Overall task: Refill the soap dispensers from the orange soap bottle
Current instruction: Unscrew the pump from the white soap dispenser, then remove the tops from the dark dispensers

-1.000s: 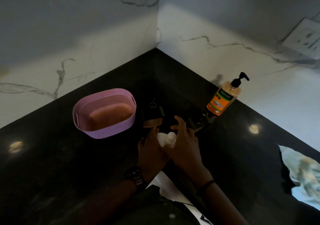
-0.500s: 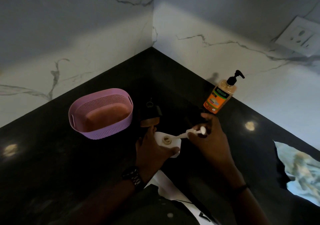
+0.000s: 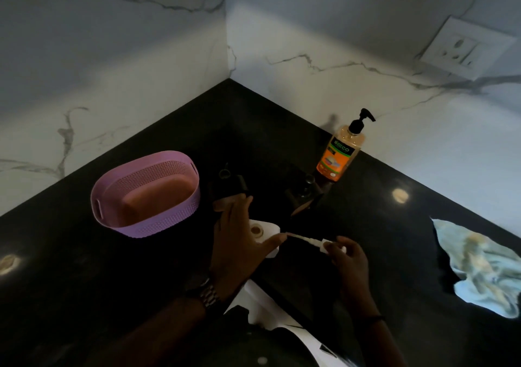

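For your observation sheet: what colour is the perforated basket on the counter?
The basket is pale lilac-pink, seen best in the head view.

- Black stone counter (image 3: 380, 254), glossy, set in corner btwn 2 marble walls.
- Pink perforated basket (image 3: 146, 194) on left.
- Orange soap bottle (image 3: 339, 152) upright near rt wall.
- White dispenser (image 3: 266, 235) at centre.
- 2 dark dispensers (image 3: 303, 194) behind it, dim.
- Crumpled blue cloth (image 3: 482, 268) far rt.

Dim light. White veined marble walls (image 3: 310, 65) meet at upper centre above a black bench (image 3: 84, 268); a wall socket (image 3: 465, 48) sits upper right.
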A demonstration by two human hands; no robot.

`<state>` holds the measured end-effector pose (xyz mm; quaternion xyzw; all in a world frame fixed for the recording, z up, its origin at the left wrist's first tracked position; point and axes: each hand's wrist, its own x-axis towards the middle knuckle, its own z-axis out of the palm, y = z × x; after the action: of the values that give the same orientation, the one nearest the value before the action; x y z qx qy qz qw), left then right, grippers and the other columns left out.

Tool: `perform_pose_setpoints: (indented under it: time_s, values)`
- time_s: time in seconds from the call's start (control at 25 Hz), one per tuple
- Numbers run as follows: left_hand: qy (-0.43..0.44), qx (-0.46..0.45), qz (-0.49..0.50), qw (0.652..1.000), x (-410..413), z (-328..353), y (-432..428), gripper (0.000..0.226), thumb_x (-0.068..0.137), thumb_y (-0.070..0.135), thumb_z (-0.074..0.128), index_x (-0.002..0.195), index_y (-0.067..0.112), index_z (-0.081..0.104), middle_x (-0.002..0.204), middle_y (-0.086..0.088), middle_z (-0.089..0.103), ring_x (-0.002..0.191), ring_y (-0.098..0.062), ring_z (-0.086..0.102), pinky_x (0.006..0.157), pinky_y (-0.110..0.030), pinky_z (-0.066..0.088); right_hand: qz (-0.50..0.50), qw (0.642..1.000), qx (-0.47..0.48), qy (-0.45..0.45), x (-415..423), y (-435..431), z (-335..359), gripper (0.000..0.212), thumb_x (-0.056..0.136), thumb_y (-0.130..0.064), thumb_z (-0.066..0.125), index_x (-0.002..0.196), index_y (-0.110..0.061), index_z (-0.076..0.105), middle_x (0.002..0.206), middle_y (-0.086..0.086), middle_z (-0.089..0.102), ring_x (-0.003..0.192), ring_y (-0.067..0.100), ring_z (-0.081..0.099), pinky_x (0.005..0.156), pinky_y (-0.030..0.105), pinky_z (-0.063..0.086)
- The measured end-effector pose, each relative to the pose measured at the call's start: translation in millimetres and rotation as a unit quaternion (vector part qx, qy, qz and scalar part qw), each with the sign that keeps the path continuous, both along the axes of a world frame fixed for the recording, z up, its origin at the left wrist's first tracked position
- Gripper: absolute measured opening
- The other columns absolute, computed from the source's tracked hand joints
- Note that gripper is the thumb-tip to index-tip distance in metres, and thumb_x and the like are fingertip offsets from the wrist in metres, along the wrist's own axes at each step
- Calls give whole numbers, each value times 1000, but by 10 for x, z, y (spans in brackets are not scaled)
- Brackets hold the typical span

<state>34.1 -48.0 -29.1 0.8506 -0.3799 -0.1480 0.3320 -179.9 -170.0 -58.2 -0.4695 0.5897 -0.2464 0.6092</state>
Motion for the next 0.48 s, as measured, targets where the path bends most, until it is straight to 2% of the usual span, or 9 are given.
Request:
perform_pose_setpoints:
  time_s: [0.12, 0.2, 0.28, 0.32, 0.4, 0.48]
  values:
    - [-70, 41, -90, 993, 28, 330, -282, 79, 80, 73, 59, 144, 29, 42, 153, 6, 41, 146, -15, 27, 114, -35, 24, 52, 984, -127, 112, 165, -56, 96, 34, 84, -23, 74, 112, -31, 56, 113, -3, 63, 107, 18, 62, 92, 45, 53]
    - [-60, 132, -131, 981, 77, 559, -586, 76, 85, 66, 59, 147, 26, 41, 153, 3, 43, 146, -19, 27, 114, -38, 25, 85, 969, -187, 139, 315, -220, 290, 39, 83, -29, 74, 117, -32, 56, 113, -8, 62, 107, 16, 61, 91, 44, 53]
    - [-26, 223, -169, 960, 103, 682, -914, 76, 85, 68, 58, 145, 24, 42, 149, -2, 47, 140, -26, 37, 111, -46, 30, 140, 957, -213, 140, 509, -415, 550, 38, 83, -33, 73, 117, -33, 55, 105, -11, 62, 98, 11, 63, 86, 38, 54]
    - [-25, 242, -183, 953, 96, 686, -1049, 72, 83, 70, 58, 139, 24, 49, 141, -3, 54, 132, -28, 46, 107, -48, 35, 177, 951, -209, 142, 633, -501, 694, 36, 85, -33, 72, 115, -34, 54, 101, -10, 63, 92, 9, 64, 82, 34, 55]
    - [-42, 253, -195, 947, 102, 597, -1235, 54, 83, 65, 61, 118, 25, 60, 110, 0, 64, 113, -26, 60, 98, -46, 45, 252, 926, -208, 189, 906, -655, 900, 30, 87, -36, 69, 113, -31, 53, 98, -7, 64, 84, 9, 64, 76, 30, 55]
    - [-48, 251, -189, 948, 129, 480, -1303, 38, 82, 59, 65, 101, 26, 65, 82, 7, 57, 97, -23, 66, 90, -42, 52, 301, 883, -234, 272, 1118, -766, 969, 29, 89, -41, 65, 112, -26, 56, 98, -6, 63, 85, 10, 63, 78, 32, 55]
